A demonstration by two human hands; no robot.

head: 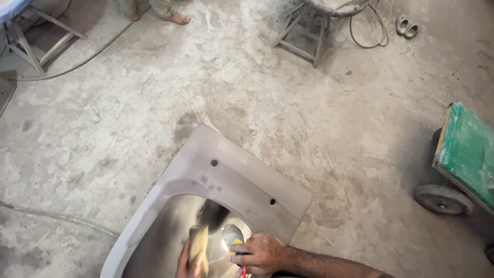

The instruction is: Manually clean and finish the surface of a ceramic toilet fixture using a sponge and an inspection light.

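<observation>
A grey, unglazed basin [231, 180] with two small holes in its flat rim lies on the dusty floor at the bottom centre. My left hand [184, 263] grips a tan sponge-like block [198, 247] and presses it inside the bowl. My right hand [263, 253] is closed around a small tool with yellow and red parts [235, 242]. Its bright round end sits against the bowl's inner wall, and I cannot tell what kind of tool it is. The two hands are close together, low in the bowl.
A green-topped cart [465, 154] on grey wheels stands at the right. A dusty stool [314, 25], a looped cable [368, 31] and a pair of sandals [405, 25] are at the far top. Another person's bare foot [178, 18] and a wooden stand [36, 41] are at the top left.
</observation>
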